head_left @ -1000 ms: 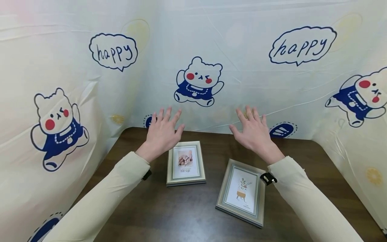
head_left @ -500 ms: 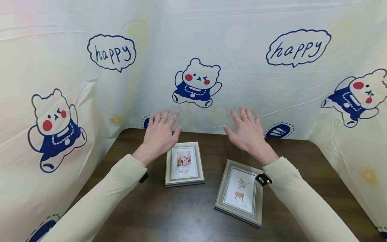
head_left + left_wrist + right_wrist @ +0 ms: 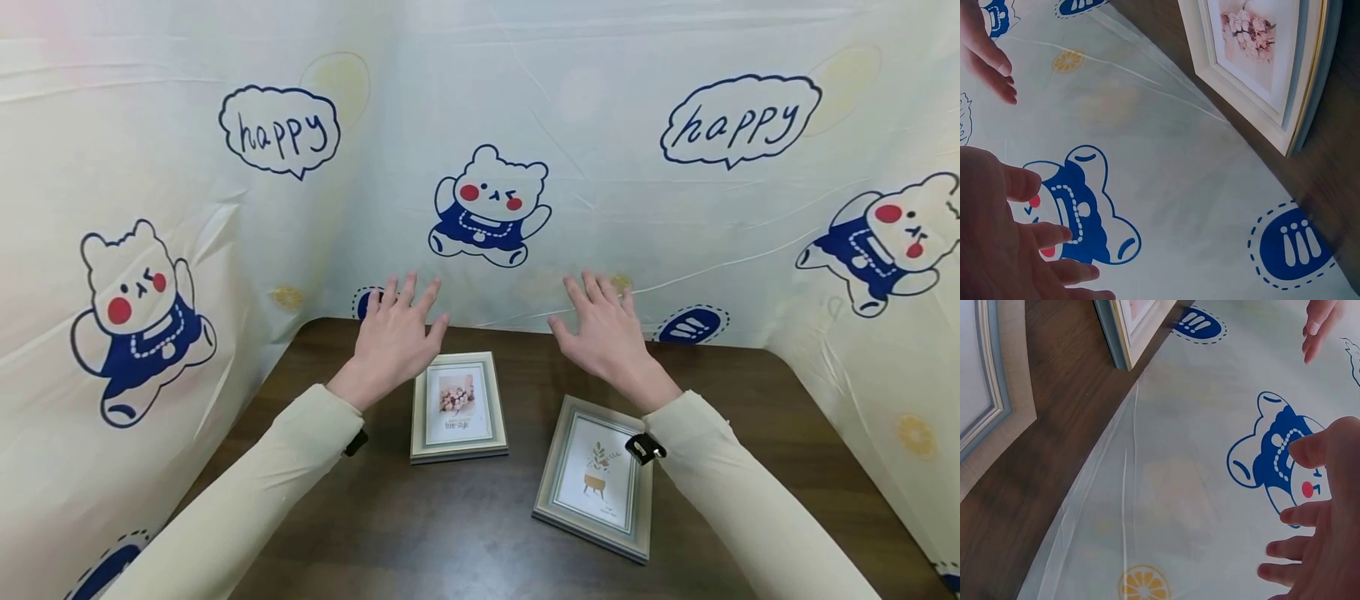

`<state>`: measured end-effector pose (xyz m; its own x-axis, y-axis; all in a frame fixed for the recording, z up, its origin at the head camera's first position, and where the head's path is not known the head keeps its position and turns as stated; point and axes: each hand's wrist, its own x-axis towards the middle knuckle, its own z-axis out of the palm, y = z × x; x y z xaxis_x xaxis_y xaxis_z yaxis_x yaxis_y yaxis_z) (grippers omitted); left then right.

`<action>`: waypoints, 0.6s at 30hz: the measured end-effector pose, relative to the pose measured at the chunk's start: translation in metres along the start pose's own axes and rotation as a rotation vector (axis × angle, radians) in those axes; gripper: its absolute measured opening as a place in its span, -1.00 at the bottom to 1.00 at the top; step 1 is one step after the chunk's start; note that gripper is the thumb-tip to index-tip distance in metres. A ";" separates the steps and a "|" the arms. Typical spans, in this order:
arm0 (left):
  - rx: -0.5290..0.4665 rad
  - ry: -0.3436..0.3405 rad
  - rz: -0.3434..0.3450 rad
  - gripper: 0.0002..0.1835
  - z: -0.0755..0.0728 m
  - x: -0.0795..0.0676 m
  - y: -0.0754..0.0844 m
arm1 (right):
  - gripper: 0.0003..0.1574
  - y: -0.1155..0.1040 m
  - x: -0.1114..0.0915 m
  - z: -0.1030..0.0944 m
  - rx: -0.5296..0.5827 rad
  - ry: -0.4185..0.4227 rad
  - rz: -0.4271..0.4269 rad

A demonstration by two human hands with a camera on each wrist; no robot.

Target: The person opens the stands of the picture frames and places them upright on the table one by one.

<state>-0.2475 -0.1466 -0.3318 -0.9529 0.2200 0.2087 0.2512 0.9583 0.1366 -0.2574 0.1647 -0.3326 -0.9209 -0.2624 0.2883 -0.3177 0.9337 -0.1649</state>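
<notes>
Both hands are held out above the table with fingers straight and spread, holding nothing. The left hand (image 3: 393,342) is over the far left corner of a picture frame (image 3: 460,408) with a pink flower print, hiding that corner. The right hand (image 3: 607,342) is beyond a second picture frame (image 3: 595,479), whose print shows a plant in an orange pot. That frame lies tilted on the table, partly covered by the black wrist strap (image 3: 645,448). In the left wrist view the left hand (image 3: 1004,231) is apart from the flower frame (image 3: 1254,56); in the right wrist view the right hand (image 3: 1322,519) touches nothing.
A dark brown wooden table (image 3: 420,533) carries the two frames, with a gap between them. A pale curtain (image 3: 622,208) printed with bears and "happy" bubbles stands behind the table and along both sides.
The right hand has drifted left, toward the left hand. The left hand shifts only slightly, along with a small turn of the head view. Both frames stay in place.
</notes>
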 end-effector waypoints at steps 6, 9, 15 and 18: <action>0.009 0.010 0.003 -0.26 -0.001 -0.002 -0.001 | -0.05 -0.005 0.000 0.000 -0.001 0.000 0.001; 0.011 0.019 0.005 -0.26 -0.001 -0.003 -0.003 | -0.07 -0.008 0.000 0.001 0.003 0.003 -0.005; 0.004 0.016 0.004 -0.27 -0.001 -0.006 -0.004 | -0.12 -0.014 -0.001 0.005 -0.006 0.016 -0.025; 0.006 0.014 0.005 -0.26 -0.001 -0.007 -0.005 | -0.14 -0.016 -0.002 0.007 -0.012 0.028 -0.036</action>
<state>-0.2421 -0.1527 -0.3327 -0.9492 0.2218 0.2230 0.2544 0.9584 0.1295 -0.2522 0.1483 -0.3367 -0.9022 -0.2886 0.3205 -0.3471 0.9269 -0.1425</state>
